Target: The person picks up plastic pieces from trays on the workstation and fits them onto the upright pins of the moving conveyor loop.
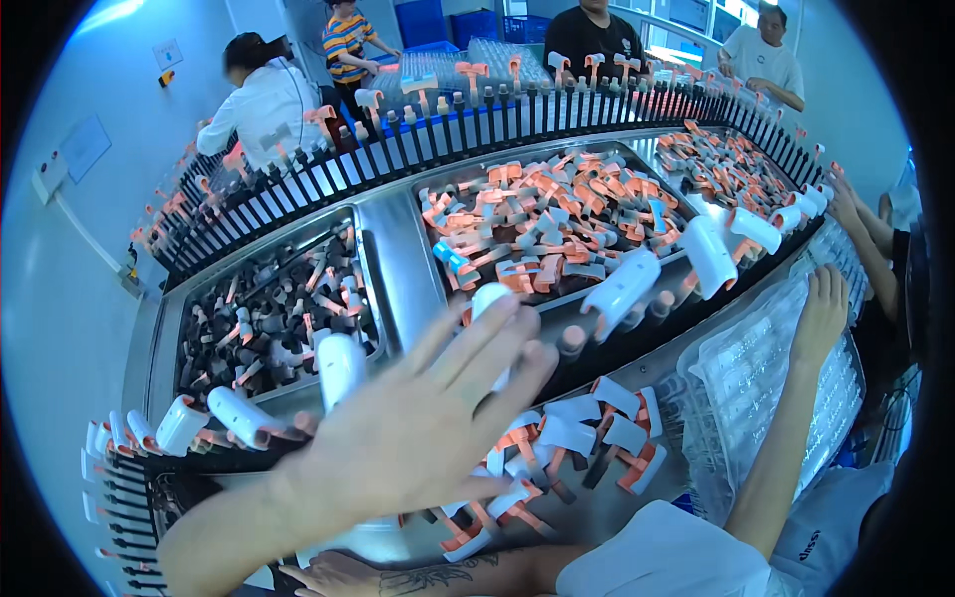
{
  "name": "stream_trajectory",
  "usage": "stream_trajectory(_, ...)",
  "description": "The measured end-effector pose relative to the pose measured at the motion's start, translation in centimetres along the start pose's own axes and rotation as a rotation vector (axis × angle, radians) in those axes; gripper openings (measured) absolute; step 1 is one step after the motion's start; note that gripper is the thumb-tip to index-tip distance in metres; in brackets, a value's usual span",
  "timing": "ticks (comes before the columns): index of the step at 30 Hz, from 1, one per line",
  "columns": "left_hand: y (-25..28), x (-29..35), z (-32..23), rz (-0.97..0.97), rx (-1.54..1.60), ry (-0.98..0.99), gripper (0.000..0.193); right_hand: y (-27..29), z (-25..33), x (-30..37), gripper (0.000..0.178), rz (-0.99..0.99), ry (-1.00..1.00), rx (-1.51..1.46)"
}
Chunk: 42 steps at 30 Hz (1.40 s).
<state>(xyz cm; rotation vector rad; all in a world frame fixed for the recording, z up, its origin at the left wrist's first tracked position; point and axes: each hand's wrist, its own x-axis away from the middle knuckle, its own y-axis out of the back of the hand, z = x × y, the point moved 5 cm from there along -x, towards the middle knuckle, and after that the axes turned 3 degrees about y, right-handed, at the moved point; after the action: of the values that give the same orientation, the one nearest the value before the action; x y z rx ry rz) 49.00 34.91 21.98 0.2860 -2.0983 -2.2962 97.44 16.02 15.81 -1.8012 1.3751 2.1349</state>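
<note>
My left hand reaches in from the lower left, back upward, fingers stretched out and smeared a little by motion; nothing shows in its grip. Just past its fingertips is a white curved shell piece, partly hidden. White shell pieces sit on pegs along the near line. Beneath and beside my left hand lies a pile of white-and-orange T-shaped parts. Along the bottom edge, a tattooed forearm leaves a white sleeve; whether it is my right arm I cannot tell, and its fingers are partly hidden.
Metal bins hold dark parts and orange parts. Black pegs ring the table. Another arm's hand rests on clear plastic trays at right. Several people stand beyond the far pegs.
</note>
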Motion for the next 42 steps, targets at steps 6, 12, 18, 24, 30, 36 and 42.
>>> stream_trajectory(6, 9.1, 1.6, 1.0, -0.42, 0.118, 0.192, 0.112, 0.6, 0.5, -0.7, 0.025, -0.1, 0.019, 0.044)
stream_trajectory(12, 2.1, -1.4, 0.3, -0.228, -0.012, 0.275, 0.122, 0.0, 0.6, 0.2, 0.025, -0.041, 0.095, 0.348)
stream_trajectory(18, 7.3, 1.0, 0.3, -0.264, -0.002, 0.317, 0.09, 1.0, 0.9, -0.1, 0.024, -0.03, 0.094, 0.297)
stream_trajectory(24, 9.5, 4.0, -0.3, -1.375, 0.075, 0.188, 0.089, 0.3, 2.2, -1.4, 0.023, -0.062, 0.05, 0.004)
stream_trajectory(30, 3.8, 0.5, -0.3, -0.054, 0.283, 0.198, 0.076, 0.2, 0.8, 0.5, 0.023, 0.084, 0.028, 0.105)
stream_trajectory(36, 9.5, 3.0, -0.5, -0.877, -0.063, 0.288, 0.089, 0.8, 2.6, -1.4, 0.02, -0.066, 0.022, -0.154)
stream_trajectory(42, 0.5, -0.3, -1.9, -0.162, -0.06, 0.426, 0.05, -0.2, 1.6, -0.7, 0.021, 0.05, 0.029, 0.092)
